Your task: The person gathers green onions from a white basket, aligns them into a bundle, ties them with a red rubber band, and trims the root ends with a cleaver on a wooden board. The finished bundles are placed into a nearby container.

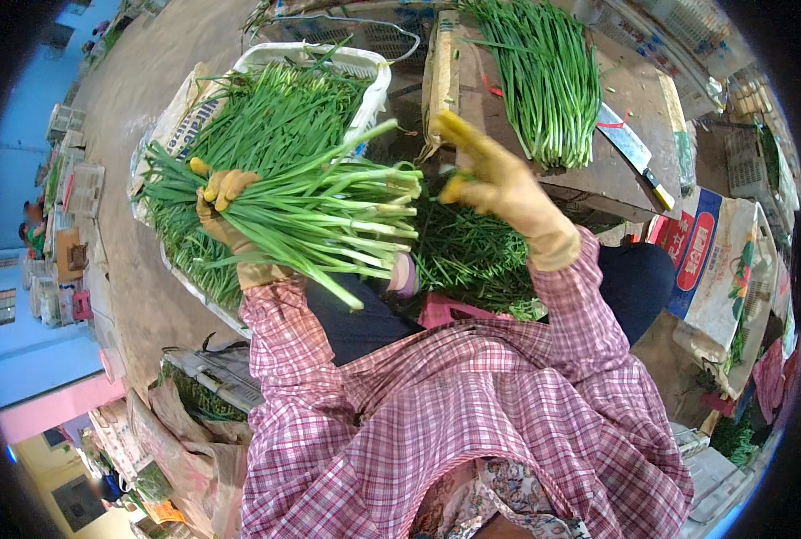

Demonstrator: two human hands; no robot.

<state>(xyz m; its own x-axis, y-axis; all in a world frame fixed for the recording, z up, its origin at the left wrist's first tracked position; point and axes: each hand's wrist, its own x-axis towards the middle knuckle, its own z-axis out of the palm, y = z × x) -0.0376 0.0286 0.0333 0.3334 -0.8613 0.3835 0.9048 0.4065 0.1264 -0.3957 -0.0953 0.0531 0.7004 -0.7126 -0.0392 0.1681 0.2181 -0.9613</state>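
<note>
My left hand [228, 195], in a yellow work glove, grips a bunch of green chives [333, 209] around its leafy part. The pale stalk ends point right. My right hand [494, 182], gloved too and slightly blurred, is raised to the right of those ends with its fingers apart. Under my left hand stands a white plastic crate [380, 74] filled with loose chives [292, 114]. Past my right hand, a neat pile of chives [548, 94] lies on a low board-topped stand [616, 182]. A cleaver [633, 151] with a dark and yellow handle rests beside that pile.
Loose green leaves [467, 249] are heaped on the floor between my legs, near a pink plastic stool [451, 310]. A printed sack [717, 249] covers a crate on the right. Brown sacking [184, 445] lies at lower left. Another person [34, 229] is far left.
</note>
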